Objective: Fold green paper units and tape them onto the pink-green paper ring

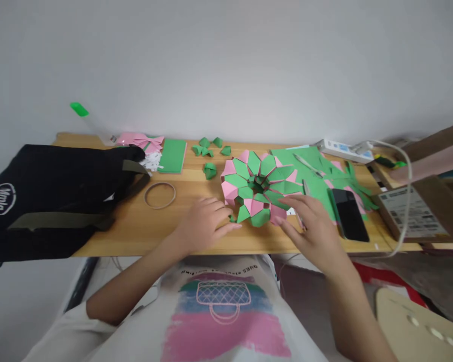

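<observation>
I have the paper ring on the wooden table, in front of the wearer, its green and pink folds fanned around a central hole. The left hand is at the ring's lower left, released, thumb and fingers parted, the fingertips just beside the outer folds. The right hand is at the lower right, thumb and fingers spread about a pink fold; the fingers hide the contact from me, so I can't tell whether it grips or merely touches.

Behind the ring, to the left, I see small green pieces of folded paper. Further left are the green stack, pink pieces beside it, a thin hoop lying flat, and a black bag.

To the ring's right, I make out a green sheet with a knife lying on it. The phone lies near the right hand, with a cardboard box beyond it and a power strip by the wall.
</observation>
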Motion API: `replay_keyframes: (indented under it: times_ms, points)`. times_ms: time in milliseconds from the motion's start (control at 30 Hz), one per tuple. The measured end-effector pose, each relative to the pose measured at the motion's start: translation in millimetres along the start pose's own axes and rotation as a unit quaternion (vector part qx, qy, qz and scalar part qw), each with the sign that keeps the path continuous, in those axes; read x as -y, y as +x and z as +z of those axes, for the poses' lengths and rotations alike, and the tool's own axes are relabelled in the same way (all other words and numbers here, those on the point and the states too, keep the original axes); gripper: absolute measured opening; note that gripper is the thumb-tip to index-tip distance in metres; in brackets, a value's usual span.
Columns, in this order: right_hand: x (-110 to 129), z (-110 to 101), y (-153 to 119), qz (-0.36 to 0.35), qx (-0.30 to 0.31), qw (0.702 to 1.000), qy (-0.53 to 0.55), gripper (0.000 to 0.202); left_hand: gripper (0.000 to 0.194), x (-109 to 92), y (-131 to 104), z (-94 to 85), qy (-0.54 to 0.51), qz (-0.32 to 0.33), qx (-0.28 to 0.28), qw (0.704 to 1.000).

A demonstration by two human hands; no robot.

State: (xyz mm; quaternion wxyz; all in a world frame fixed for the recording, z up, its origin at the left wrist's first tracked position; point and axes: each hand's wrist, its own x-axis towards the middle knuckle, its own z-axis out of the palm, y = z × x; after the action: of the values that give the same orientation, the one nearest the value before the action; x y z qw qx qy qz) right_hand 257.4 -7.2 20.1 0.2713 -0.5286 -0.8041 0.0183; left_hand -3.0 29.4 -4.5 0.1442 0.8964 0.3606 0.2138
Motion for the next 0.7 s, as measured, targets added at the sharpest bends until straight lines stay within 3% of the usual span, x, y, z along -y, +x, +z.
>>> replay_keyframes:
  times_ms: [167,233,300,467,700]
  points:
    - [0.5,18.6,9.8,-0.03,0.053,0.998,0.004,0.031,0.023,15.1,0.2,-10.9,0.033,0.019,-0.11,0.993]
    - [-0.3,20.9,18.1,-0.043,0.091,0.994,0.03,0.03,0.019,22.6,8.1,-13.1,0.035,0.018,-0.127,0.991]
    - [-2.3,21.4,27.2,-0.053,0.127,0.988,0.064,0.029,0.019,30.2,21.0,-12.9,0.018,0.04,-0.104,0.994]
    - [-10.3,13.7,47.6,-0.07,0.175,0.97,0.152,0.023,0.015,40.3,60.5,-8.6,-0.051,0.083,0.036,0.995]
    - [-24.6,2.1,64.5,0.055,0.223,0.948,0.223,0.033,0.014,37.9,86.6,-10.6,-0.075,0.07,0.064,0.993]
